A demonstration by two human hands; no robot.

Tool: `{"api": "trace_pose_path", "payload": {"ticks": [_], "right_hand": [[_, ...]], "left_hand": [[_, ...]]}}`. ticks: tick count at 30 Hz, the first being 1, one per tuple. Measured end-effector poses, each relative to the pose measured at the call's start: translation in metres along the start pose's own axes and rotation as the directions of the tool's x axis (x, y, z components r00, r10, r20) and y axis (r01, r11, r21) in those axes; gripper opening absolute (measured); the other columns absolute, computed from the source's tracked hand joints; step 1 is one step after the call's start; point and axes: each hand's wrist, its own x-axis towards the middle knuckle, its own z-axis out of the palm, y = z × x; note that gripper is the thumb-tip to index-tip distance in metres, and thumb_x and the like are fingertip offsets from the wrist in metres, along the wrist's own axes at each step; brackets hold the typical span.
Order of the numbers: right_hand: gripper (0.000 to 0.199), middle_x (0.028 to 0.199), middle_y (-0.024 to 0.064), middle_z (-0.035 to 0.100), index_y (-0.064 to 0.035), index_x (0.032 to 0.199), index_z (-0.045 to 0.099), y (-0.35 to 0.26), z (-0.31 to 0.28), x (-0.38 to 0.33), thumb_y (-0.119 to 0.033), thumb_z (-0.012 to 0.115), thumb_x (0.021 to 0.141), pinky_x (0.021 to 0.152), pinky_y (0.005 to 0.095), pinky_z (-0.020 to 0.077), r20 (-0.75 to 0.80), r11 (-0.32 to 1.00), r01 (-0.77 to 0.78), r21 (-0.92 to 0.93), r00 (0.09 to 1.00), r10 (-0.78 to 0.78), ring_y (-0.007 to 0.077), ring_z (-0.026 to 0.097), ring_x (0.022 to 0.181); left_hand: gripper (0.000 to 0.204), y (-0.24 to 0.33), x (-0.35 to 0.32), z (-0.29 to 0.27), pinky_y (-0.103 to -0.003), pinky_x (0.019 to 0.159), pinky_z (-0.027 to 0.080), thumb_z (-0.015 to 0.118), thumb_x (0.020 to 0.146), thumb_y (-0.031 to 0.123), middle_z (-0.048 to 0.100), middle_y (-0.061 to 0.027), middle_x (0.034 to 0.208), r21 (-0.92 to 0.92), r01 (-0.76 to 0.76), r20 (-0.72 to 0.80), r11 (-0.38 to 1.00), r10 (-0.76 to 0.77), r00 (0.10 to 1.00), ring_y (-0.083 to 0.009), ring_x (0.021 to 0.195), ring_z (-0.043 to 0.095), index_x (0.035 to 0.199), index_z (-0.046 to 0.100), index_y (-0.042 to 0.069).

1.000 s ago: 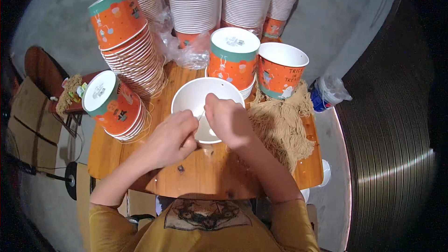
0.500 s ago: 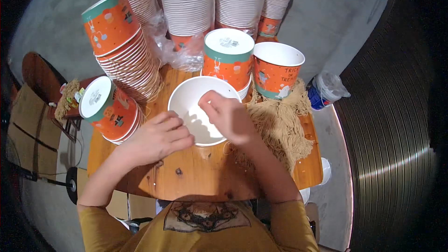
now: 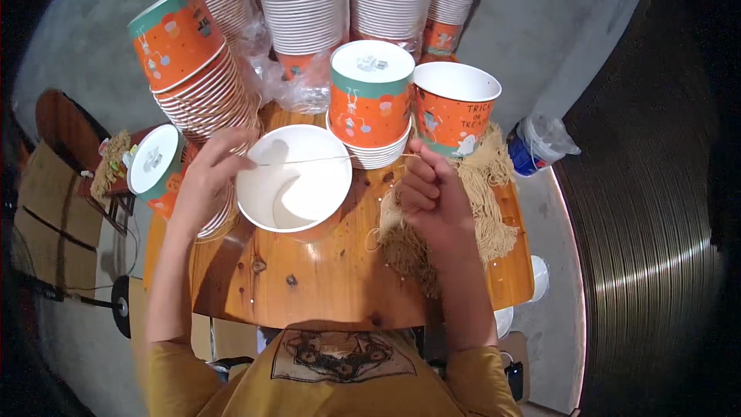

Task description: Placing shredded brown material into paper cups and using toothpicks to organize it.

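Observation:
A white-lined paper bucket stands upright on the table, its mouth facing up. A thin tan string stretches taut across that mouth, between my two hands. My left hand is closed at the bucket's left rim, its fingertips meeting the rim where the string ends; what lies behind them is hidden. Right of the bucket, my right hand is closed in a pinch on the string. Beneath and beyond it lies a loose bundle of tan strings.
Upside-down orange buckets are stacked behind. An upright orange bucket stands right of them. A leaning stack and a shorter stack crowd the left. Tall wrapped stacks line the back of the wooden table.
My right hand has come out of the bucket and moved right, drawing the string taut. The bucket and my left hand have shifted left.

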Motion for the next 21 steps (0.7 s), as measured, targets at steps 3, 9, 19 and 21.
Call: {"api": "trace_pose_path", "payload": {"ticks": [3,9,19,21], "right_hand": [[0.013,0.062,-0.0062,0.035,-0.0054,0.104,0.053,0.023,0.030,-0.007,-0.016,0.049,0.098,0.039,0.0164,0.0250,0.012,1.000,0.011,-0.002,1.000,-0.011,0.0032,0.030,0.045],[0.031,0.068,-0.0030,0.038,0.0007,0.118,0.041,0.051,0.058,-0.018,-0.020,0.051,0.096,0.047,0.0180,0.0284,0.169,0.986,0.028,-0.162,0.986,-0.001,0.0039,0.030,0.051],[0.021,0.069,-0.0019,0.043,-0.0064,0.109,0.052,0.021,0.009,-0.003,-0.018,0.057,0.093,0.045,0.0182,0.0305,0.061,0.956,0.206,-0.209,0.978,-0.198,0.0044,0.037,0.053],[0.026,0.069,0.0005,0.044,-0.0047,0.112,0.050,0.026,0.001,-0.005,-0.011,0.061,0.088,0.049,0.0223,0.0373,0.123,0.545,0.301,-0.783,0.933,-0.339,0.0093,0.044,0.057]], "left_hand": [[0.022,0.053,0.003,0.027,-0.032,0.085,0.047,0.047,0.086,-0.005,0.058,-0.0132,0.112,-0.522,0.089,-0.220,0.848,-0.234,0.947,-0.0224,0.098,0.058,0.107,0.055,-0.001],[0.045,0.139,0.007,0.064,-0.023,0.071,0.046,0.058,0.091,0.003,0.055,-0.0076,0.096,-0.938,0.234,0.126,0.255,-0.380,0.916,-0.0117,0.082,0.055,0.128,0.032,0.002],[0.013,0.122,-0.005,0.052,-0.019,0.055,0.043,0.046,0.099,0.010,0.058,-0.0025,0.082,-0.716,0.604,0.466,0.351,-0.404,0.787,-0.0059,0.065,0.053,0.106,0.053,0.001],[0.012,0.119,-0.001,0.051,-0.020,0.055,0.044,0.046,0.099,0.008,0.058,-0.0015,0.081,-0.730,0.591,0.448,0.343,-0.414,0.793,-0.0060,0.066,0.053,0.106,0.052,0.001]]}}
